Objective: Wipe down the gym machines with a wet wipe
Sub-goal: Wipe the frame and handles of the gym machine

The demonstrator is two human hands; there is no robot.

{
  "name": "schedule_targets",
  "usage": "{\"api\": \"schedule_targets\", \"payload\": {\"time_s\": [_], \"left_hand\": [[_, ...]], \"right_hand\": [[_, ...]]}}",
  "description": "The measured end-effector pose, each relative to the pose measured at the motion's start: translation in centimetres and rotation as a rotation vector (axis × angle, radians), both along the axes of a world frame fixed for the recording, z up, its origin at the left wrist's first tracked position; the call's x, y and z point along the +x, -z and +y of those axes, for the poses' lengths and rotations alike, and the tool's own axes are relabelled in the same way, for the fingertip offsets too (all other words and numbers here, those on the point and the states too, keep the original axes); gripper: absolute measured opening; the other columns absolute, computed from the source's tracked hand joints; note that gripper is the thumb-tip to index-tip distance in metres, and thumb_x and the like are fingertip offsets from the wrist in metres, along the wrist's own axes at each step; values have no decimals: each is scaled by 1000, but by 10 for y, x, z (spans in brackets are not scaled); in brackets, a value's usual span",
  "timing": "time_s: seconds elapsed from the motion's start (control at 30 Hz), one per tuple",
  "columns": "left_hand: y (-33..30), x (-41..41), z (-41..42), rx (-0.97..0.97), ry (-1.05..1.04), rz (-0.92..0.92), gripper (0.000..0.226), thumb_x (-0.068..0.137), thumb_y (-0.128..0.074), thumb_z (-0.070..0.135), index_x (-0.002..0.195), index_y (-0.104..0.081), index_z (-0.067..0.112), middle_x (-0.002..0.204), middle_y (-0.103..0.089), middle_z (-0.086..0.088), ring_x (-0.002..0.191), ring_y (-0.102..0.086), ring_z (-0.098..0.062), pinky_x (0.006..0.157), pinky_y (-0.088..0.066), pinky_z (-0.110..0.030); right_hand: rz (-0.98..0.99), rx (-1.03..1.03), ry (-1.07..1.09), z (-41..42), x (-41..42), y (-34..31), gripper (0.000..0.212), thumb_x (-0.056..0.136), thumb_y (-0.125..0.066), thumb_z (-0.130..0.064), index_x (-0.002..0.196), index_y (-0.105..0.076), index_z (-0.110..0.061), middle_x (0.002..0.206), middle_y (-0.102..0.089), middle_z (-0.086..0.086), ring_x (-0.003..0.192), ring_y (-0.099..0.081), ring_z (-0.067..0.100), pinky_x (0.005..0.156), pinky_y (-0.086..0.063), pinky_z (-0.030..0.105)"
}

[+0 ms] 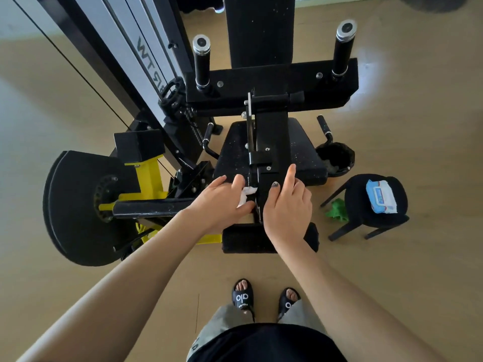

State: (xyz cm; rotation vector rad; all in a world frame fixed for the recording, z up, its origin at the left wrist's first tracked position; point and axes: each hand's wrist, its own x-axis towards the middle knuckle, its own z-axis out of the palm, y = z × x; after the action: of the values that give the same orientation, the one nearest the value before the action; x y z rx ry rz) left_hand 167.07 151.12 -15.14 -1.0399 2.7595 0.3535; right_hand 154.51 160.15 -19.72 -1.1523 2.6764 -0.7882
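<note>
While the person stands over the machine in black slides, both bare arms reach forward and down to its central black steel arm. The left hand pinches a bunched white wet wipe against the left edge of that arm, just above the black foam roller pad and at the front of the seat pad. The right hand holds nothing: its grip lies spread over the arm's right side, index finger straight and pointing up, the thumb resting on the metal. Judging from this, the wipe is working along a narrow edge studded with bolts and a bracket, and that is where trouble could come from: the thin cloth may snag and tear on a bolt head, or a finger may slip into the gap beside the plate if the hinged arm swings under the pressing. The wipe looks small and crumpled, possibly already drying, though the view is too coarse to be sure. To the right on the floor stands a black stool carrying the blue pack of wipes, with a green scrap beside its leg and a dark bin beyond. Farther off are the two upright handles and the backrest.
</note>
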Motion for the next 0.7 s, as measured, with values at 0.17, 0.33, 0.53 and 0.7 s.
{"api": "schedule_targets", "payload": {"time_s": [0.17,0.33,0.53,0.7], "left_hand": [[-1,25,-1,15,5,173,19,97,-50,28,112,-45,17,113,-64,2,120,-56,-16,120,-27,-33],[-11,26,-3,-49,-1,238,12,91,-52,20,103,-51,22,108,-50,4,92,-52,-18,80,-44,-30],[-39,25,-20,283,-326,505,8,89,-50,8,91,-48,16,86,-59,-3,72,-52,-23,58,-44,-37],[-45,32,-33,485,-389,476,18,93,-49,12,94,-58,27,103,-62,7,70,-54,-14,59,-41,-22]], "right_hand": [[58,36,39,-2,4,-1,58,108,-27,-40,160,-25,-14,123,-62,11,108,-57,28,90,-49,40],[68,46,76,-3,7,-1,58,108,-30,-39,160,-25,-15,120,-62,9,105,-56,27,87,-50,41],[95,52,87,-5,7,0,58,107,-28,-40,159,-26,-14,117,-63,9,103,-57,28,86,-51,41],[100,49,96,-5,7,0,58,107,-29,-41,159,-28,-14,114,-64,8,100,-57,27,83,-51,40]]}}
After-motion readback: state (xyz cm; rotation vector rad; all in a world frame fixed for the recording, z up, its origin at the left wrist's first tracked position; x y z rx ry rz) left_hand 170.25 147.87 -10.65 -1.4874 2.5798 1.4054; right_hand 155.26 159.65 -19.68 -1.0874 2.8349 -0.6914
